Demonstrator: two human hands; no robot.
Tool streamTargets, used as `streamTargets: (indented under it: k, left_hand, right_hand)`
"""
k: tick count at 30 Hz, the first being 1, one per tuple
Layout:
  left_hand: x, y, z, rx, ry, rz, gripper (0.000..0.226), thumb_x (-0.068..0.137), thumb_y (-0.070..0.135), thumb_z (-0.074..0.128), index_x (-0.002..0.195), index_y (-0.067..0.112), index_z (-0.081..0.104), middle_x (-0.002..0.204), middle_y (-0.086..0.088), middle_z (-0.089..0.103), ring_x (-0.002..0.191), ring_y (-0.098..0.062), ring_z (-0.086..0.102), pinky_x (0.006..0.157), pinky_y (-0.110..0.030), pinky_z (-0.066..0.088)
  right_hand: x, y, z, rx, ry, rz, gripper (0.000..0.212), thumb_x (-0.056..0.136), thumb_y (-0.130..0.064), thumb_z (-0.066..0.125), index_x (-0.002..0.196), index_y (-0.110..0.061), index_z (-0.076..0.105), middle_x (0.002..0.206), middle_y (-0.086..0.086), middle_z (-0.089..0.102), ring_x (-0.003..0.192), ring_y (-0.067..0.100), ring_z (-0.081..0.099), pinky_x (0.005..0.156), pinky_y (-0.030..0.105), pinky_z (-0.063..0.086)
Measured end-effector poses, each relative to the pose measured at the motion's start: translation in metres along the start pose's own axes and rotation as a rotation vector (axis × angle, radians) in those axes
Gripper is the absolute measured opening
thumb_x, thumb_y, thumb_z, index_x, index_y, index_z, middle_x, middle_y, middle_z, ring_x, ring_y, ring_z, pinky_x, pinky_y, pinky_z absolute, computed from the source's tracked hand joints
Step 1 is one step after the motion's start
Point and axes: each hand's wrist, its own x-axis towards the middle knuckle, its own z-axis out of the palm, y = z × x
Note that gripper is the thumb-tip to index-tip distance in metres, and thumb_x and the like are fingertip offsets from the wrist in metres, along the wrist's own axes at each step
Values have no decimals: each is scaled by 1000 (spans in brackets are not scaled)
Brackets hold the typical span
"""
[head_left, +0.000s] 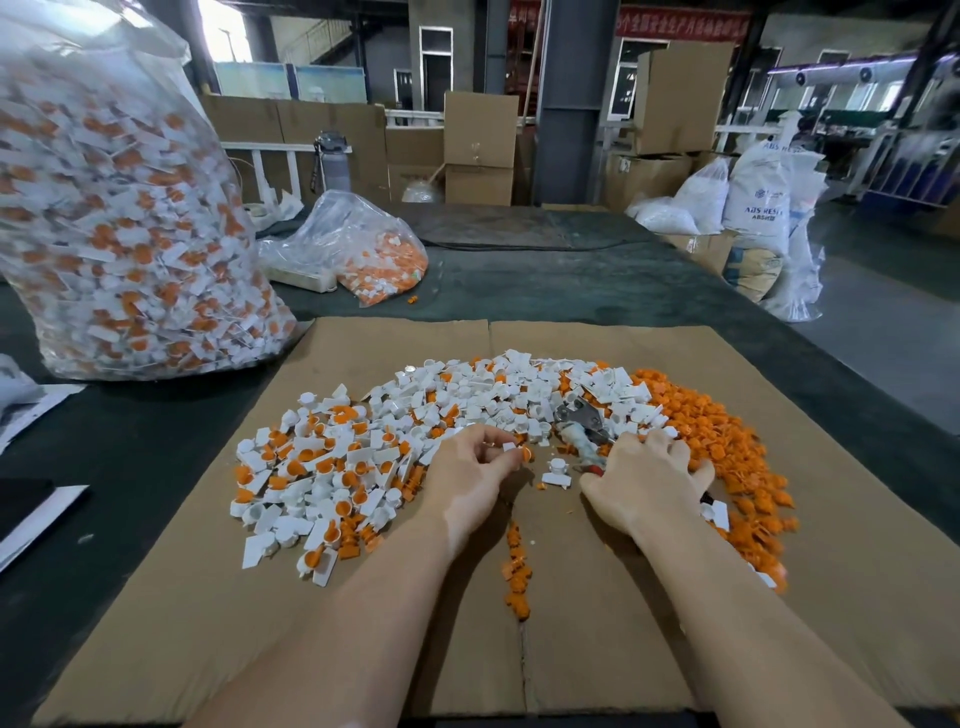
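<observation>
Small white plastic piece (511, 447) with orange cap, pinched in left hand (470, 475) fingertips, just above cardboard (597, 649)

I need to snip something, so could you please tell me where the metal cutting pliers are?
In the head view, the metal cutting pliers lie right of centre among white plastic pieces on the brown cardboard, just beyond the right hand.

Left grip (467, 473) pinching; right grip (649, 483) curled, knuckles up.
</observation>
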Motion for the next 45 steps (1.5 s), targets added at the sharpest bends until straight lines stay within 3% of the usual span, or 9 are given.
streamTargets:
  k: [5,8,10,13,19,29,34,38,45]
  left_hand:
    - [0,7,-1,-167,38,-87,7,87,15,66,91,20,63,68,3,64,49,6,57,46,-10,42]
    - [3,15,-2,-336,80,-147,11,86,11,66,97,12,64,71,-1,67,48,3,58,44,-14,43]
    - [4,21,-4,-436,85,-174,10,87,8,64,98,8,63,68,-2,68,48,-3,60,43,-15,45]
    - [6,26,-6,-468,97,-200,8,88,5,62,97,5,62,70,-6,66,45,-4,59,43,-15,46]
    - [10,23,-8,-440,145,-252,7,87,1,62,85,8,60,69,-7,62,53,-12,54,51,-19,48]
    - [11,21,-8,-454,177,-315,11,87,-1,62,81,8,62,68,-6,62,41,-1,55,42,-15,43]
    - [10,20,-8,-519,192,-327,10,88,-2,60,83,6,61,72,-8,62,53,-9,56,47,-17,47]
    - [11,20,-8,-527,195,-306,9,89,-2,58,85,5,60,73,-10,60,55,-12,54,51,-19,47]
    - [11,22,-9,-479,223,-292,7,87,-1,61,85,6,61,73,-9,61,54,-9,56,46,-17,46]
  right_hand:
    - [-1,2,-13,16,85,-48,45,89,-46,48,117,-12,45,129,13,45,118,31,39,96,41,33]
    - [-5,0,-24,166,37,-140,32,93,-42,43,103,-12,46,102,9,55,96,26,52,77,36,40]
    - [-9,-3,-29,341,-48,-234,28,95,-37,39,85,-11,44,77,6,52,68,19,48,57,30,34]
    - [-18,-6,-39,567,-217,-297,30,94,-30,40,72,-10,45,62,4,43,53,15,37,51,27,26]
    - [-29,-6,-42,843,-515,-244,28,94,-25,39,78,-9,56,72,8,63,67,21,61,67,36,51]
    - [-32,-3,-44,850,-644,-238,32,91,-22,40,61,-15,48,72,8,60,68,22,58,66,33,47]
    - [-34,-4,-43,824,-634,-276,27,93,-21,39,70,-11,50,68,8,60,68,23,60,67,38,53]
    - [-37,-7,-40,822,-619,-275,20,96,-21,40,84,-10,51,65,5,57,58,19,57,54,30,52]
    - [-36,-10,-38,665,-418,-361,30,96,-36,45,72,-18,44,37,-13,40,34,2,37,41,15,31]
